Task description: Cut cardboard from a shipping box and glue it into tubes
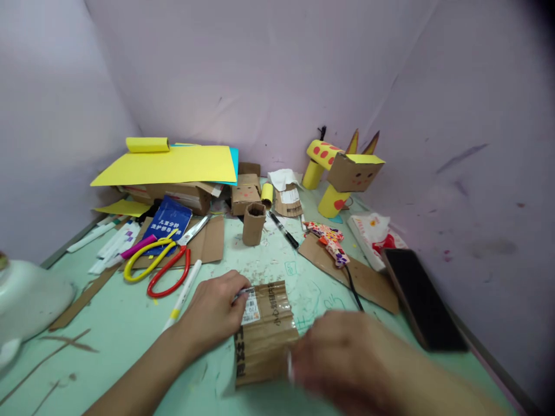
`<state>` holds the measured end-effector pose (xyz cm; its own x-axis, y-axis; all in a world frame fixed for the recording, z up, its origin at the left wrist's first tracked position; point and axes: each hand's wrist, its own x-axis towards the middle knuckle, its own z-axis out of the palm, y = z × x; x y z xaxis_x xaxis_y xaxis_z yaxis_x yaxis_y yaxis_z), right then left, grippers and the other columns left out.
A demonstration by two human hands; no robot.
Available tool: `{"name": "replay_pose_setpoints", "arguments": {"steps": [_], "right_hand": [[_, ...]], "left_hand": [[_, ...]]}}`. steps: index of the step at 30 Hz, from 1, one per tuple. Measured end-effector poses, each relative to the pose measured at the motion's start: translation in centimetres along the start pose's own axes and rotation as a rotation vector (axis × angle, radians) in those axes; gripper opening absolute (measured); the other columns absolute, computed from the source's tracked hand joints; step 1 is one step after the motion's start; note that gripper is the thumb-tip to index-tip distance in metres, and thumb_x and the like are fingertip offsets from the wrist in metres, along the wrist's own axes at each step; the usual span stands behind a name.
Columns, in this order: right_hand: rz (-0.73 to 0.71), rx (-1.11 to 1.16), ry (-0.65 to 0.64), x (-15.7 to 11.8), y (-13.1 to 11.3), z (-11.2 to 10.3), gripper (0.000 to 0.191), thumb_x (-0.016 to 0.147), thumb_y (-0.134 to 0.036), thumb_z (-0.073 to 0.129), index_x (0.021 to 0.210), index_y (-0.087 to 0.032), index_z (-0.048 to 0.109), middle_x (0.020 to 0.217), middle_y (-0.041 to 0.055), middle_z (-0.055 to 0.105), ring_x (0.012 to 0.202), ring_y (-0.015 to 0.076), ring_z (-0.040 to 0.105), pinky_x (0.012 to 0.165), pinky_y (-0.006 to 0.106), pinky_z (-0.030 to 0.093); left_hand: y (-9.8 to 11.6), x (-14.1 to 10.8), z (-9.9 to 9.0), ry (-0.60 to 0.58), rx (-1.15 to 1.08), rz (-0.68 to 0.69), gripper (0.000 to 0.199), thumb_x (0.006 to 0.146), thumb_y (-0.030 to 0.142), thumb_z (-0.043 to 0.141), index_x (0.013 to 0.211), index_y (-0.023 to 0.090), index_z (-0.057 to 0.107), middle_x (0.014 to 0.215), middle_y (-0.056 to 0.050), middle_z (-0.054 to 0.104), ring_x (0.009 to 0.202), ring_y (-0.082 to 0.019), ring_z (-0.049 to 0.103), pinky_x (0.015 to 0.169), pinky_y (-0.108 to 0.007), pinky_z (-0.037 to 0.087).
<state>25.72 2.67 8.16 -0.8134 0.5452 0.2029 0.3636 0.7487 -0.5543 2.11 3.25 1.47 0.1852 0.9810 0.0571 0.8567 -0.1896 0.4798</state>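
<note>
On the pale green table lies a bent piece of brown cardboard with a white label and dark printing. My left hand is closed on its upper left edge, near the label. At the lower right edge of the cardboard, my right hand is smeared by motion. Its fingers look bent, with something small and white at their tips that is too blurred to name. An upright brown cardboard tube stands beyond the piece.
Scissors with yellow and red handles lie left, near markers. Yellow sheets top a box at the back left. A glue gun, a phone and a cardboard animal are on the right.
</note>
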Motion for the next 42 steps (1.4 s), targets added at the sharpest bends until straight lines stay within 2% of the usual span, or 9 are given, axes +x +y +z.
{"name": "replay_pose_setpoints", "arguments": {"steps": [5, 8, 11, 16, 19, 24, 30, 37, 42], "right_hand": [[0.366, 0.118, 0.406, 1.3, 5.3, 0.1, 0.013, 0.084, -0.024, 0.057, 0.085, -0.022, 0.071, 0.075, 0.0019, 0.074, 0.066, 0.0164, 0.068, 0.062, 0.028, 0.053], [0.48, 0.28, 0.579, 1.5, 7.0, 1.4, 0.017, 0.082, -0.033, 0.06, 0.086, -0.021, 0.072, 0.07, 0.0023, 0.072, 0.054, 0.0153, 0.065, 0.054, 0.026, 0.052], [0.512, 0.404, 0.585, 1.4, 8.0, 2.5, 0.024, 0.085, -0.039, 0.057, 0.086, -0.02, 0.071, 0.071, 0.0029, 0.072, 0.052, 0.014, 0.064, 0.055, 0.026, 0.052], [0.496, 0.409, 0.462, 1.1, 8.5, 2.8, 0.03, 0.09, -0.038, 0.05, 0.078, -0.019, 0.069, 0.068, 0.0028, 0.069, 0.058, 0.0144, 0.063, 0.06, 0.025, 0.052], [0.316, 0.371, 0.289, 0.6, 8.3, 2.4, 0.016, 0.086, -0.019, 0.054, 0.094, -0.022, 0.067, 0.09, 0.0041, 0.07, 0.079, 0.0164, 0.066, 0.073, 0.026, 0.052], [0.101, 0.249, -0.021, 0.3, 7.8, 2.7, 0.055, 0.069, 0.004, 0.054, 0.116, -0.023, 0.058, 0.122, 0.0073, 0.057, 0.108, 0.0188, 0.056, 0.09, 0.029, 0.046], [0.008, 0.359, 0.056, 1.1, 8.0, 3.6, 0.022, 0.076, -0.003, 0.06, 0.091, -0.019, 0.066, 0.1, 0.006, 0.067, 0.095, 0.019, 0.057, 0.084, 0.031, 0.044], [0.527, 0.633, 0.202, 1.6, 7.8, 4.6, 0.019, 0.074, -0.033, 0.066, 0.069, -0.015, 0.065, 0.069, 0.0036, 0.062, 0.068, 0.0183, 0.055, 0.062, 0.029, 0.041], [0.789, 0.776, 0.276, 2.2, 8.1, 5.1, 0.035, 0.061, -0.025, 0.073, 0.092, -0.017, 0.061, 0.061, -0.0044, 0.056, 0.06, 0.0152, 0.052, 0.058, 0.027, 0.039]], "left_hand": [[0.5, -0.8, -0.6, 0.119, -0.131, 0.109, 0.017, 0.086, 0.018, 0.044, 0.08, 0.021, 0.06, 0.075, -0.001, 0.064, 0.068, -0.015, 0.06, 0.06, -0.027, 0.045], [1.1, -2.0, -0.9, 0.431, -0.27, 0.289, 0.013, 0.084, 0.014, 0.051, 0.083, 0.025, 0.059, 0.076, 0.0, 0.064, 0.069, -0.015, 0.06, 0.061, -0.026, 0.047], [1.6, -2.7, -0.8, 0.613, -0.309, 0.252, 0.023, 0.08, 0.011, 0.056, 0.09, 0.031, 0.062, 0.084, 0.002, 0.065, 0.076, -0.014, 0.061, 0.067, -0.025, 0.047], [1.3, -1.3, 0.0, 0.54, -0.485, -0.121, 0.008, 0.081, 0.025, 0.056, 0.077, 0.026, 0.063, 0.066, 0.005, 0.061, 0.058, -0.012, 0.056, 0.055, -0.021, 0.043], [0.6, -0.3, 0.3, 0.406, -0.598, -0.361, 0.016, 0.08, 0.037, 0.056, 0.083, 0.022, 0.06, 0.06, 0.005, 0.058, 0.053, -0.012, 0.052, 0.05, -0.022, 0.041], [0.1, 0.9, 0.2, 0.147, -0.736, -0.398, 0.036, 0.072, 0.039, 0.06, 0.099, 0.016, 0.059, 0.077, -0.002, 0.069, 0.066, -0.018, 0.063, 0.059, -0.026, 0.049], [0.4, 1.1, 0.0, 0.092, -0.773, -0.359, 0.033, 0.072, 0.036, 0.059, 0.095, 0.015, 0.068, 0.09, -0.007, 0.074, 0.082, -0.022, 0.068, 0.074, -0.029, 0.054], [0.4, 0.6, 0.7, 0.032, -0.857, -0.255, 0.025, 0.076, 0.036, 0.062, 0.097, 0.028, 0.074, 0.098, 0.001, 0.075, 0.091, -0.021, 0.07, 0.082, -0.028, 0.054], [0.1, -0.1, 0.6, -0.05, -0.747, -0.286, 0.037, 0.082, 0.049, 0.052, 0.106, 0.028, 0.071, 0.11, -0.002, 0.072, 0.104, -0.026, 0.065, 0.089, -0.035, 0.052]]}}
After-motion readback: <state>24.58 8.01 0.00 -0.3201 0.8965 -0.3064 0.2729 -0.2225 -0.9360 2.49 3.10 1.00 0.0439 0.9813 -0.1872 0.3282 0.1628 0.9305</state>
